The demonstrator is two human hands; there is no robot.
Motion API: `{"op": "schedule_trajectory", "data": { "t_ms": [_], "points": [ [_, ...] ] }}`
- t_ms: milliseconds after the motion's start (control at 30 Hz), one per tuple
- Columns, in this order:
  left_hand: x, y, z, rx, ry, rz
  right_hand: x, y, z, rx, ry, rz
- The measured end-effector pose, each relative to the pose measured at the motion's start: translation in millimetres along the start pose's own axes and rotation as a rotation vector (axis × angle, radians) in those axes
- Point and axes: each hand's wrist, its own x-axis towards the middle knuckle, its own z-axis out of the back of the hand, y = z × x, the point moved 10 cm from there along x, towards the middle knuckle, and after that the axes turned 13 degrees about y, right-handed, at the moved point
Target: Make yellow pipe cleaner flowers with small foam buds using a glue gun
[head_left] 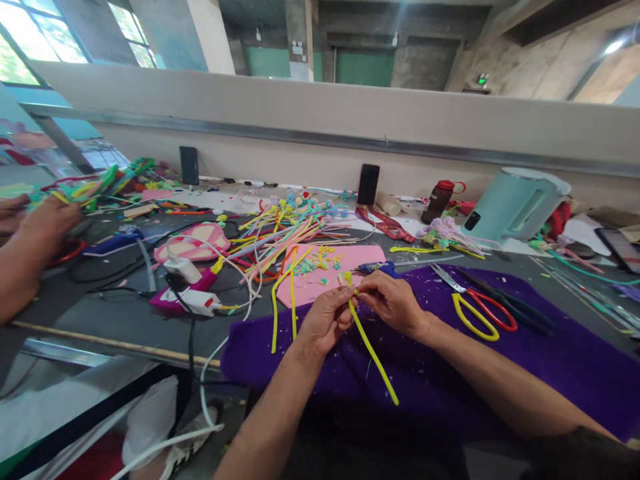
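Observation:
Pinched in my left hand [326,318] is a yellow pipe cleaner [373,352], its long end hanging down toward the lower right. My right hand [393,301] has its fingers pressed together at the upper part of the same strip, close to my left fingertips. A small yellow bent end shows above the fingers. Behind the hands, a pink sheet [366,254] bears small yellow and teal pieces. A blue glue gun [380,268] lies just beyond my right hand. More yellow pipe cleaners [275,313] lie bent to the left of my left hand.
Scissors with red and yellow handles [475,320] lie on the purple cloth [530,373] at right. A power strip [180,300] with cords is at left. Farther back are a pipe-cleaner pile [295,223], a bottle [437,200] and a kettle [515,203]. Another person's hands [47,220] work at far left.

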Motion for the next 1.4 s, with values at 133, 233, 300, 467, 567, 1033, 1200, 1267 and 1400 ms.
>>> {"op": "schedule_trajectory", "data": {
  "t_ms": [133, 233, 300, 467, 567, 1033, 1200, 1267, 1400],
  "points": [
    [0.1, -0.5, -0.8, 0.002, 0.006, -0.009, 0.7, 1.1, 1.9, 0.052, -0.010, -0.016],
    [0.0, 0.1, -1.8, 0.037, 0.015, 0.003, 1.0, -2.2, 4.3, 0.106, 0.012, -0.065],
    [-0.2, 0.8, -2.1, 0.058, 0.019, 0.015, 0.8, -7.3, 8.6, 0.135, 0.027, -0.098],
    [-0.4, 2.4, -0.6, 0.021, 0.017, 0.034, -4.9, -29.6, 26.1, 0.189, -0.017, -0.210],
    [0.5, 4.7, -0.3, -0.009, 0.029, 0.054, -8.7, -34.2, 23.9, 0.236, -0.018, -0.224],
    [-0.6, 7.3, -4.2, 0.121, 0.047, 0.099, -6.8, -28.1, 12.9, 0.078, 0.101, -0.165],
    [-1.4, 10.8, -4.6, 0.189, 0.050, 0.152, -2.5, -26.7, 24.4, 0.130, 0.185, -0.112],
    [-1.6, 12.3, -3.9, 0.249, 0.043, 0.165, 1.7, -24.3, 27.5, 0.142, 0.251, -0.088],
    [-1.8, 13.4, -0.4, 0.367, 0.001, 0.167, 7.8, -26.0, 27.0, 0.190, 0.367, -0.074]
  ]
}}
